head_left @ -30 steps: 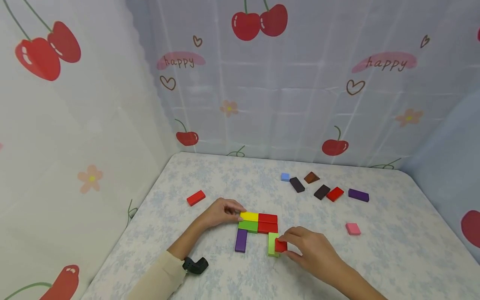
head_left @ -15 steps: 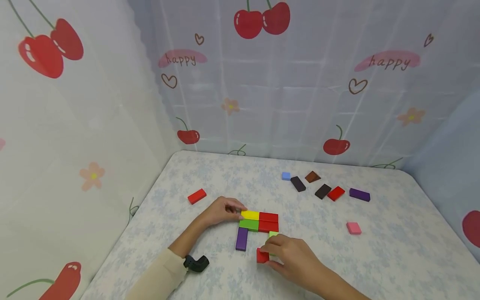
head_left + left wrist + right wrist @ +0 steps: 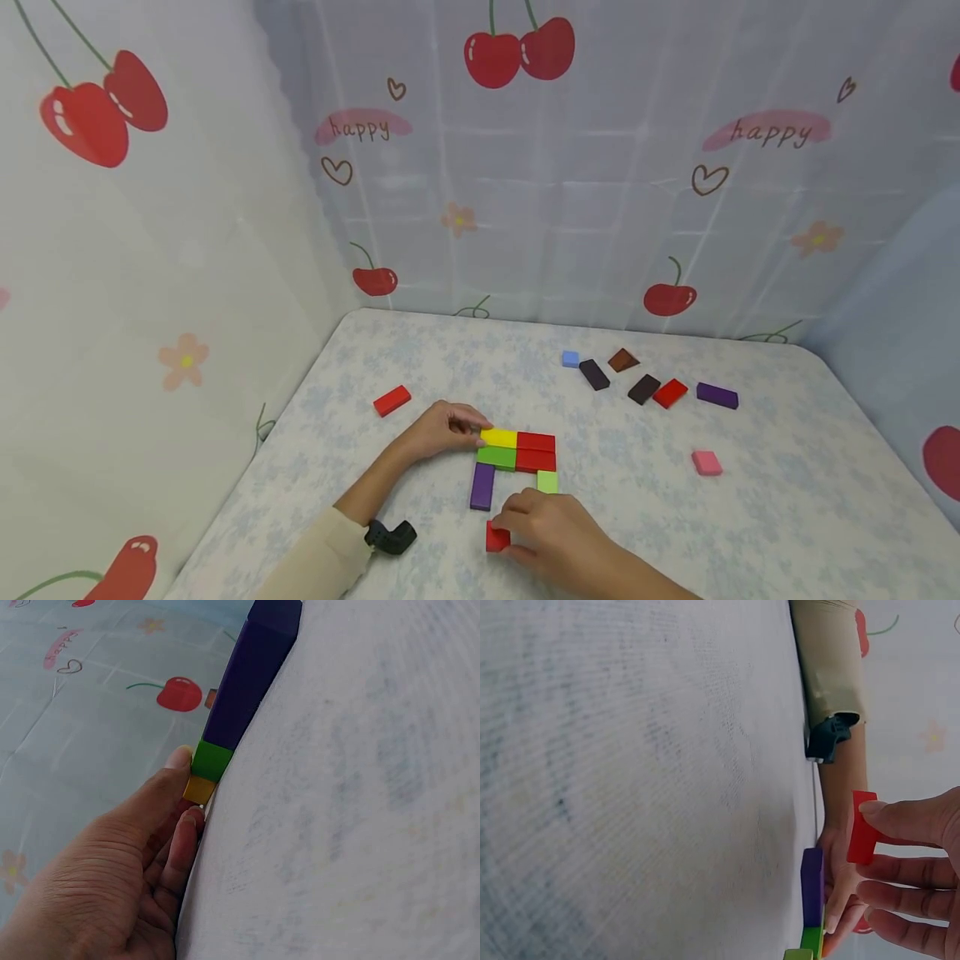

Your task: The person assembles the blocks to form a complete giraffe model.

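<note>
My right hand (image 3: 551, 533) pinches a small red block (image 3: 497, 537) between thumb and fingers. In the right wrist view that red block (image 3: 862, 829) is held up off the table. My left hand (image 3: 446, 429) has thumb and forefinger at the left end of a yellow block (image 3: 500, 437). Beside the yellow block lie a green block (image 3: 497, 457) and two red blocks (image 3: 536, 452), flat and touching. Below them a purple block (image 3: 482, 487) extends on the left and a light green block (image 3: 547, 481) on the right, partly hidden by my right hand.
A red block (image 3: 392, 401) lies at the left. Toward the back right are a blue block (image 3: 570, 359), dark blocks (image 3: 594, 375), a brown wedge (image 3: 623, 360), another red block (image 3: 671, 393) and a purple one. A pink block (image 3: 707, 463) lies at the right.
My right hand has moved left with the red block, from over the light green block to a spot nearer me, below the purple block. My left hand stays in place.
</note>
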The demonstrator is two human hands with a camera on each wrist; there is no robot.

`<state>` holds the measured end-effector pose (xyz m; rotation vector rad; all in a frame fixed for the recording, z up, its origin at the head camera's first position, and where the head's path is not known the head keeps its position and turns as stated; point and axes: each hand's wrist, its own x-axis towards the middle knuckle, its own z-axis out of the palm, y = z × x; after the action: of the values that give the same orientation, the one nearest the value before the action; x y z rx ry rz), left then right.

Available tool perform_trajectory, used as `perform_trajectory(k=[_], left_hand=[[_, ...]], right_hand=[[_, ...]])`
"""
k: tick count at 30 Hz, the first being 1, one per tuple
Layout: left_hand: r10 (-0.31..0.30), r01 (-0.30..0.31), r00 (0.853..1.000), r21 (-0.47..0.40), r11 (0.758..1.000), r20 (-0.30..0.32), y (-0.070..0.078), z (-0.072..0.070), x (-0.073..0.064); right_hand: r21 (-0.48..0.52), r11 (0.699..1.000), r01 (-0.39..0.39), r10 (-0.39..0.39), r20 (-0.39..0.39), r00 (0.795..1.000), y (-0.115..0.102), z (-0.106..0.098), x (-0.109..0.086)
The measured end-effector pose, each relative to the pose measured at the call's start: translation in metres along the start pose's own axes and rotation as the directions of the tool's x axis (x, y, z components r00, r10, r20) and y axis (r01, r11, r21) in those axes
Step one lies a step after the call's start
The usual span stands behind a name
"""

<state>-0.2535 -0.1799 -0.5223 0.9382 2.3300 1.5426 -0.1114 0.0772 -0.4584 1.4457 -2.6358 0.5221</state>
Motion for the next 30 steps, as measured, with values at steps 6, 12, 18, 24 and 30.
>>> perform_trajectory(k=[6, 12, 18, 24, 30], left_hand=[[0.017, -0.017, 1.000, -0.009, 1.000, -0.015, 0.012, -0.001, -0.004], [0.016, -0.016, 1.000, -0.014, 1.000, -0.014, 0.011, -0.001, -0.004], [0.001, -0.001, 1.000, -0.026, 1.000, -0.009, 0.012, 0.003, -0.004], [0.018, -0.018, 1.000, -0.027, 0.999, -0.014, 0.009, 0.003, -0.004], [0.038, -0.038, 0.999, -0.001, 0.999, -0.008, 0.010, -0.001, -0.002]], right_hand=[[0.005, 1.000, 0.012, -0.012, 0.038, 0.999, -0.005, 0.003, 0.008], [-0.002, 1.000, 0.022, -0.022, 0.059, 0.998, -0.007, 0.008, 0.012], [0.006, 1.000, -0.028, 0.027, 0.148, 0.989, -0.008, 0.015, 0.016], [-0.017, 0.998, -0.057, 0.059, 0.195, 0.979, -0.012, 0.018, 0.020], [-0.030, 0.995, -0.094, 0.098, 0.198, 0.975, -0.013, 0.021, 0.025]])
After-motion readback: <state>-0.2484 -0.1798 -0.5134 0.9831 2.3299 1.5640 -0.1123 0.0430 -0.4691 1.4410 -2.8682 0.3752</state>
